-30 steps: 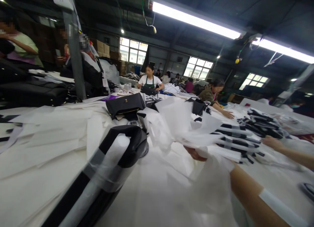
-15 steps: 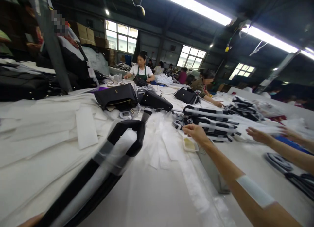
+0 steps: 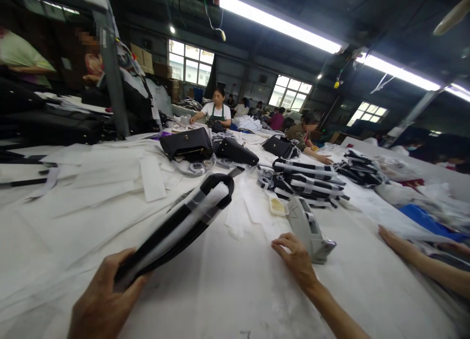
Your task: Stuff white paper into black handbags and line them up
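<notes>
A flat black bag [image 3: 161, 238], with white wrapping along its middle and a translucent band around it, is tilted up above the table. My left hand [image 3: 106, 290] grips its lower end, thumb on one side and fingers on the other. My right hand [image 3: 295, 258] hovers over the white table [image 3: 216, 290], fingers bent and thumb and index close together; whatever may be between them is too small to make out. Just right of that hand stands a grey tape dispenser [image 3: 306, 226]. Behind it sits a small white tray [image 3: 278, 207] with yellowish contents.
Several wrapped black bags [image 3: 308, 182] are piled beyond the dispenser. Black handbags [image 3: 189, 146] stand farther back. White sheets [image 3: 99, 175] cover the left side. A co-worker's hand [image 3: 398, 243] rests by plastic film [image 3: 407, 214] at right; other people work around the table.
My right hand has drawn back toward me from beside the small tray, uncovering the dispenser. The bag has moved away from me, and my left hand now shows at its lower end.
</notes>
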`<state>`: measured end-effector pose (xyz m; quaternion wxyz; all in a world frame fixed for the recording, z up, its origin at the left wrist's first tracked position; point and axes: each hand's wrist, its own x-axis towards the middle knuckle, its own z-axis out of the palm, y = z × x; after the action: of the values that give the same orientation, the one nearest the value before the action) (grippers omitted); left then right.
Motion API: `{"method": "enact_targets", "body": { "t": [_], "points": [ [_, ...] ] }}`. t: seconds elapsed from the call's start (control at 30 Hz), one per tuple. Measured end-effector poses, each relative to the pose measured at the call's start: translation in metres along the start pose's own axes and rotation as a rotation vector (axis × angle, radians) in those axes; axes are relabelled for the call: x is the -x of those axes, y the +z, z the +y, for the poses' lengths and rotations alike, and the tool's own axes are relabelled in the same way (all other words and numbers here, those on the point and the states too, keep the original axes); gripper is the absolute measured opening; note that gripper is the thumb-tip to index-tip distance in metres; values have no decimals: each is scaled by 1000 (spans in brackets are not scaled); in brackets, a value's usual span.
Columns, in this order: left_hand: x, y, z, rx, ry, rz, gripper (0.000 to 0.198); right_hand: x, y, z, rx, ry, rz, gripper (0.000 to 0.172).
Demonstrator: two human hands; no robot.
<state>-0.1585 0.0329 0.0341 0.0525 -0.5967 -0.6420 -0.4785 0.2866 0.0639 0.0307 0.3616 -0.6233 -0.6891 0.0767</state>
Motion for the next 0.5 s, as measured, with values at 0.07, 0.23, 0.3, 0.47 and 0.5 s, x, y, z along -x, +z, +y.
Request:
{"method": "enact_targets", "body": {
  "t": [0.07, 0.23, 0.3, 0.47, 0.5],
  "points": [
    [-2, -2, 8, -17, 47, -2, 28, 6, 9, -23, -103, -44, 72, 21],
    [1, -5, 12, 15, 96, -5, 28, 26, 65, -100, -345, -216, -194, 18],
    [2, -5, 13, 40, 84, -6, 28, 28, 86, -127, -295, -378, -424, 19],
    [2, -6, 14, 113, -17, -1, 29, 5, 117, -159, -55, -546, -642, 44],
    [2, -6, 14, 126, -32, -3, 29, -4, 121, -159, -17, -550, -627, 48]
  ]
}}
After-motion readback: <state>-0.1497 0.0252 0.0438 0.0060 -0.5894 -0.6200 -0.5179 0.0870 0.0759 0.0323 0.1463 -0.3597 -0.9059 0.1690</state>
